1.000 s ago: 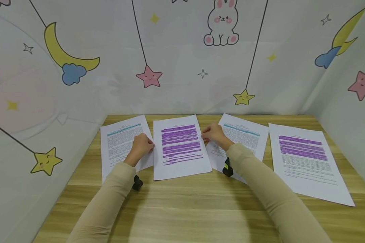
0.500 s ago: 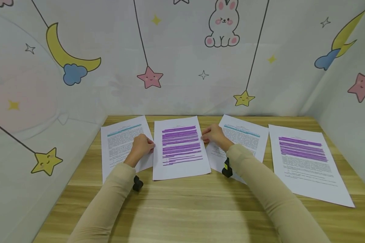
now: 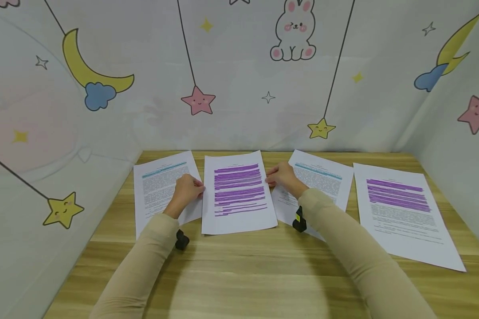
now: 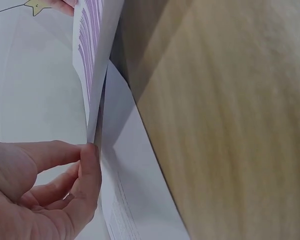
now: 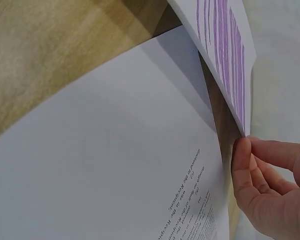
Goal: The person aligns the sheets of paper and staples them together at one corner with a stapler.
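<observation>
A printed paper sheet [image 3: 240, 223] with purple highlighted lines hangs between both hands, its lower part lifted off the table. My left hand [image 3: 187, 190] pinches its left edge between thumb and fingers, as the left wrist view also shows on the sheet [image 4: 92, 60]. At the opposite edge, my right hand [image 3: 283, 176] pinches the same sheet [image 5: 222, 45] with thumb and fingertips. Under the left hand lies a sheet with blue highlighting [image 3: 153, 186]. Another blue-highlighted sheet [image 3: 323, 184] lies beneath the right hand and forearm, which cover part of it.
A sheet with purple lines on its upper half [image 3: 407, 226] lies at the right of the wooden table [image 3: 239, 274]. Behind stands a white cloth wall [image 3: 231, 128] printed with stars, moons and a rabbit. Cloth also encloses both sides.
The held sheet sways very slightly at its lower edge. Both hands keep their grip and stay nearly in place. The head view shifts a little.
</observation>
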The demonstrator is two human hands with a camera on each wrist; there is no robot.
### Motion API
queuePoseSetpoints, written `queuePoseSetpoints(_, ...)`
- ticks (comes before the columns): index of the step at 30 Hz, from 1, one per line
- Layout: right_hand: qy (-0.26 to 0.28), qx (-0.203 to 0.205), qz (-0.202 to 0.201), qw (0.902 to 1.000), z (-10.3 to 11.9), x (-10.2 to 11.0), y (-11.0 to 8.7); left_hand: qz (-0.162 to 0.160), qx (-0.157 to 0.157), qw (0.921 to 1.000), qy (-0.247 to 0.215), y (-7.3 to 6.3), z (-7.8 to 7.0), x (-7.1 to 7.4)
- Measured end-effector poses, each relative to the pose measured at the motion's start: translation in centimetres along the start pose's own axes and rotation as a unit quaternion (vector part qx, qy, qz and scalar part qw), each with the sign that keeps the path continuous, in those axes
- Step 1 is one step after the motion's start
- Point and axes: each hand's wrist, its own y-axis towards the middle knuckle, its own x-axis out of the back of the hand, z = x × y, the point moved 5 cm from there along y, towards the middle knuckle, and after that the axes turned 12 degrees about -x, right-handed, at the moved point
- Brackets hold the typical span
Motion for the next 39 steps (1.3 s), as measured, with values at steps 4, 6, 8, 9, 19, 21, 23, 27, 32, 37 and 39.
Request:
queuePoseSetpoints(4, -0.001, 0.001, -0.004, 1.0, -0.1, 0.2, 0.0, -0.003, -0.001, 1.0, -0.007, -0.1, -0.3, 0.0)
queuePoseSetpoints(6, -0.001, 0.001, -0.006, 1.0, -0.2, 0.3, 0.0, -0.005, -0.003, 0.9999, -0.01, -0.2, -0.5, 0.0)
queuePoseSetpoints(8, 0.0, 0.001, -0.007, 1.0, -0.2, 0.4, 0.0, -0.007, -0.006, 0.9999, -0.012, -0.3, -0.7, 0.0)
queuePoseSetpoints(9, 0.002, 0.001, -0.006, 1.0, -0.3, 0.5, 0.0, -0.009, -0.008, 0.9998, -0.014, -0.3, -0.8, 0.0)
queuePoseSetpoints(19, 0.008, -0.014, 0.001, 0.9999, -0.4, 1.1, -0.7, -0.013, -0.027, 0.9991, -0.03, -0.4, -1.4, -0.1)
queuePoseSetpoints(21, 0.011, -0.013, 0.004, 0.9998, -0.3, 1.2, -1.1, -0.013, -0.033, 0.9988, -0.034, -0.4, -1.4, -0.1)
queuePoseSetpoints(23, 0.014, -0.01, 0.006, 0.9998, -0.3, 1.4, -1.4, -0.012, -0.039, 0.9986, -0.035, -0.5, -1.5, -0.2)
queuePoseSetpoints(27, 0.024, -0.005, 0.009, 0.9997, -0.3, 1.8, -2.1, -0.012, -0.046, 0.9983, -0.035, -0.7, -1.7, -0.2)
queuePoseSetpoints(32, 0.029, -0.003, 0.014, 0.9995, -0.5, 2.3, -2.6, -0.011, -0.048, 0.9975, -0.05, -1.1, -2.1, -0.3)
queuePoseSetpoints(37, 0.029, -0.008, 0.017, 0.9994, -0.8, 2.9, -3.0, -0.008, -0.046, 0.9973, -0.056, -1.3, -2.5, -0.4)
queuePoseSetpoints(39, 0.031, -0.01, 0.02, 0.9993, -0.8, 3.2, -3.2, -0.008, -0.047, 0.9973, -0.056, -1.3, -2.7, -0.4)
